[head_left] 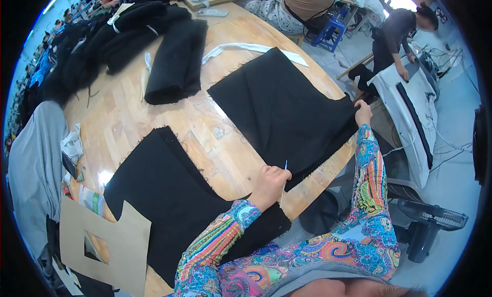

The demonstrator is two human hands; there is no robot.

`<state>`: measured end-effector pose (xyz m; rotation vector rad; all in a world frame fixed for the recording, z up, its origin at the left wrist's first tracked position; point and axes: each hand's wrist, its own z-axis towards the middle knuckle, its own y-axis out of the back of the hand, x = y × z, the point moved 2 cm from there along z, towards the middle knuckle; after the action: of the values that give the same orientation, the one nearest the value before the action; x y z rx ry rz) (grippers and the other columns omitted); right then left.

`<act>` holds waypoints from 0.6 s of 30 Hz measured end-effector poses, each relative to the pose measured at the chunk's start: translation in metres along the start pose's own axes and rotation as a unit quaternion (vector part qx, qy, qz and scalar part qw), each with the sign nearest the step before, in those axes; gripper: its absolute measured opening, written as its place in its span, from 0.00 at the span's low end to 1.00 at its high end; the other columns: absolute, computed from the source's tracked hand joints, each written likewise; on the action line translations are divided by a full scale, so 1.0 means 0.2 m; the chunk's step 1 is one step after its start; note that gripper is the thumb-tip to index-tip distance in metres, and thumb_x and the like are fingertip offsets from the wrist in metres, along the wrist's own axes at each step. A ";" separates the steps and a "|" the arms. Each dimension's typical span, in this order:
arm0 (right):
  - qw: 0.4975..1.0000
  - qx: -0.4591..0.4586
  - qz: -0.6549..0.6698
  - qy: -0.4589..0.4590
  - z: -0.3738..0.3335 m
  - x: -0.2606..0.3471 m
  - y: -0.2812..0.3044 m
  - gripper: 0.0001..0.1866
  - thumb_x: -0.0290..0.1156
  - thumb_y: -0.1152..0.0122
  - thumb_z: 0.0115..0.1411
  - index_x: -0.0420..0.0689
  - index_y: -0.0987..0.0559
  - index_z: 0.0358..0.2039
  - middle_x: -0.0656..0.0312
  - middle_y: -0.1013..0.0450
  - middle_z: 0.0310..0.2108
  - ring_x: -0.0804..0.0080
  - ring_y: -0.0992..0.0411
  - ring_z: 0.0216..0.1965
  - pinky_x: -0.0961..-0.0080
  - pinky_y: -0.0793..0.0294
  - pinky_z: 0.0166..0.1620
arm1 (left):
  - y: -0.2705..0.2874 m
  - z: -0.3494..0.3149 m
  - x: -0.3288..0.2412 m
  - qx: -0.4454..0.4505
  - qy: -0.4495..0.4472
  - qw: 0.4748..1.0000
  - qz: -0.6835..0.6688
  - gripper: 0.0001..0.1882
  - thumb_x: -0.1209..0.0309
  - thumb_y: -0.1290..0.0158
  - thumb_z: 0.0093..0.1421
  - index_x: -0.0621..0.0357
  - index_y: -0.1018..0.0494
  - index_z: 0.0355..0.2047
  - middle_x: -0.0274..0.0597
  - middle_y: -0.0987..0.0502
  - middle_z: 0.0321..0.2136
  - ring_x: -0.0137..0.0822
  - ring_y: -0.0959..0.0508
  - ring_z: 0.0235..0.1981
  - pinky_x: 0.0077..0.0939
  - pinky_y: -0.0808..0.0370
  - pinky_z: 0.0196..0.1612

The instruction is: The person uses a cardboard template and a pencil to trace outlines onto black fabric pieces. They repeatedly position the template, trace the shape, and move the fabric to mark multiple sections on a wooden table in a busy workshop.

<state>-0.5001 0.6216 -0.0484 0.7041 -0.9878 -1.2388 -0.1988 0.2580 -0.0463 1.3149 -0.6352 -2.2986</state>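
Here at the bench [189, 113], the left hand [267, 187] is closed around a thin pen [286, 165], its knuckles right by the near corner of a black cloth piece [279, 105]. And the right hand [363, 113], arm stretched out, has that same cloth pinched at its right end, out at the bench's right-hand edge! The cloth lies flat in layers, its longest side along the near edge, a fold line running down it.

Just left, a second black cloth piece [166, 179] reaches to the near edge, partly under the left forearm, with a tan card pattern [128, 240] overlapping its left side, a window cut in the card. Farther back, a white strip [241, 46] curves beyond the first cloth, near a rolled black bundle [177, 61]; dark bundles [138, 33] crowd the far left corner. Grey fabric [36, 158] drapes at the left edge. Off the bench, a black fan [430, 215] stands at right, and a co-worker [400, 35] leans over a white-covered board [410, 117].
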 end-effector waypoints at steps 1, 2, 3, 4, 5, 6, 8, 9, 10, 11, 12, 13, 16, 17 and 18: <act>1.000 0.015 -0.016 0.001 -0.01 0.00 0.00 0.12 0.21 0.49 0.49 0.54 0.23 0.28 0.58 0.25 0.31 0.54 0.29 0.41 0.56 0.33 0.42 | -0.01 -0.01 0.00 0.006 -0.002 1.000 0.001 0.06 0.79 0.46 0.49 0.54 0.28 0.28 0.34 0.25 0.24 0.36 0.24 0.33 0.33 0.34 0.40; 0.999 0.031 -0.032 0.003 -0.02 0.00 0.00 0.12 0.21 0.49 0.49 0.54 0.23 0.29 0.59 0.25 0.33 0.55 0.30 0.43 0.56 0.33 0.44 | -0.01 -0.01 -0.01 0.012 -0.004 1.000 0.002 0.06 0.79 0.46 0.50 0.54 0.28 0.28 0.34 0.25 0.24 0.36 0.24 0.33 0.33 0.34 0.40; 0.996 0.053 -0.074 -0.022 -0.02 0.00 0.00 0.12 0.22 0.48 0.49 0.55 0.23 0.30 0.59 0.26 0.36 0.57 0.31 0.46 0.55 0.34 0.46 | -0.01 -0.02 -0.01 0.033 0.005 0.999 0.000 0.06 0.78 0.45 0.50 0.54 0.28 0.29 0.35 0.24 0.26 0.36 0.24 0.34 0.33 0.34 0.41; 0.989 0.074 -0.117 -0.048 -0.04 0.02 0.03 0.12 0.23 0.47 0.50 0.55 0.22 0.32 0.59 0.26 0.38 0.58 0.32 0.48 0.53 0.36 0.49 | -0.01 -0.02 -0.02 0.055 0.014 0.998 -0.002 0.06 0.77 0.45 0.51 0.55 0.28 0.30 0.36 0.23 0.28 0.37 0.24 0.35 0.34 0.34 0.42; 0.980 0.096 -0.158 -0.073 -0.06 0.05 0.05 0.12 0.24 0.46 0.50 0.55 0.22 0.33 0.59 0.27 0.41 0.59 0.33 0.51 0.52 0.37 0.51 | 0.00 -0.02 -0.02 0.077 0.023 0.997 -0.004 0.06 0.76 0.44 0.52 0.55 0.28 0.30 0.37 0.23 0.29 0.37 0.23 0.36 0.34 0.33 0.43; 0.981 0.030 -0.182 -0.061 -0.07 0.05 0.05 0.12 0.25 0.44 0.50 0.54 0.22 0.36 0.59 0.27 0.42 0.59 0.34 0.52 0.50 0.39 0.53 | 0.02 -0.03 -0.04 0.084 0.031 0.996 -0.020 0.06 0.74 0.43 0.52 0.55 0.28 0.32 0.39 0.22 0.31 0.39 0.23 0.38 0.35 0.34 0.45; 0.966 -0.108 -0.233 -0.038 -0.07 0.08 0.13 0.15 0.27 0.42 0.51 0.53 0.22 0.40 0.59 0.28 0.44 0.59 0.37 0.56 0.45 0.43 0.56 | 0.07 -0.03 -0.12 0.097 0.040 0.993 -0.060 0.09 0.70 0.42 0.54 0.56 0.28 0.34 0.43 0.22 0.36 0.41 0.23 0.40 0.36 0.34 0.47; 0.967 -0.113 -0.229 0.012 -0.07 0.16 0.17 0.23 0.31 0.37 0.50 0.50 0.26 0.49 0.55 0.29 0.45 0.54 0.34 0.54 0.50 0.37 0.54 | 0.11 -0.04 -0.14 0.115 0.054 0.989 -0.070 0.13 0.66 0.40 0.54 0.57 0.28 0.36 0.47 0.23 0.41 0.44 0.24 0.43 0.36 0.35 0.51; 0.990 -0.060 -0.128 0.011 -0.02 0.18 0.19 0.24 0.32 0.37 0.51 0.49 0.27 0.51 0.55 0.29 0.46 0.55 0.33 0.51 0.53 0.34 0.52 | 0.14 -0.03 -0.19 0.098 0.047 0.990 -0.086 0.13 0.67 0.40 0.54 0.57 0.28 0.36 0.47 0.23 0.41 0.44 0.24 0.43 0.37 0.34 0.50; 1.000 -0.003 -0.024 0.012 0.04 0.22 0.18 0.26 0.33 0.36 0.51 0.48 0.29 0.52 0.55 0.30 0.46 0.55 0.32 0.49 0.56 0.32 0.50 | 0.19 -0.02 -0.22 0.082 0.044 0.990 -0.102 0.12 0.68 0.40 0.54 0.57 0.28 0.36 0.47 0.22 0.41 0.44 0.24 0.43 0.37 0.33 0.50; 0.995 0.054 0.080 0.013 0.08 0.26 0.17 0.28 0.34 0.35 0.52 0.47 0.30 0.54 0.55 0.30 0.47 0.56 0.30 0.47 0.59 0.29 0.48 | 0.23 -0.02 -0.25 0.065 0.040 0.990 -0.118 0.12 0.69 0.39 0.54 0.58 0.28 0.36 0.47 0.22 0.41 0.45 0.24 0.43 0.37 0.33 0.49; 0.928 0.186 0.311 -0.090 0.02 0.49 0.05 0.28 0.36 0.35 0.53 0.44 0.31 0.54 0.55 0.30 0.47 0.59 0.30 0.45 0.64 0.27 0.45 | 0.31 -0.06 -0.25 0.044 0.070 0.991 -0.107 0.11 0.70 0.39 0.53 0.58 0.28 0.35 0.47 0.22 0.40 0.45 0.23 0.42 0.37 0.31 0.48; 0.724 0.370 0.543 -0.210 -0.15 1.05 -0.02 0.29 0.42 0.35 0.56 0.40 0.32 0.53 0.56 0.32 0.46 0.67 0.30 0.41 0.71 0.25 0.44 | 0.50 -0.17 -0.26 -0.022 0.112 0.987 -0.110 0.09 0.74 0.40 0.53 0.59 0.27 0.33 0.46 0.21 0.37 0.44 0.22 0.39 0.35 0.27 0.43; 0.718 0.370 0.533 -0.250 -0.18 1.18 -0.05 0.29 0.42 0.34 0.55 0.40 0.31 0.52 0.56 0.33 0.47 0.67 0.30 0.40 0.70 0.25 0.44 | 0.56 -0.22 -0.27 -0.044 0.133 0.985 -0.105 0.08 0.75 0.40 0.53 0.59 0.27 0.33 0.44 0.21 0.36 0.43 0.22 0.37 0.34 0.26 0.42; 0.706 0.377 0.526 -0.288 -0.22 1.32 -0.10 0.30 0.42 0.33 0.54 0.40 0.31 0.52 0.56 0.33 0.47 0.67 0.30 0.39 0.69 0.25 0.43 | 0.65 -0.30 -0.28 -0.067 0.159 0.981 -0.092 0.07 0.76 0.40 0.53 0.59 0.26 0.32 0.43 0.21 0.34 0.43 0.21 0.35 0.33 0.25 0.40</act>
<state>-0.4611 0.3578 -0.0248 0.1873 -2.0814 0.0736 -0.1046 0.1735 0.0393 1.6863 -0.2580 -2.1535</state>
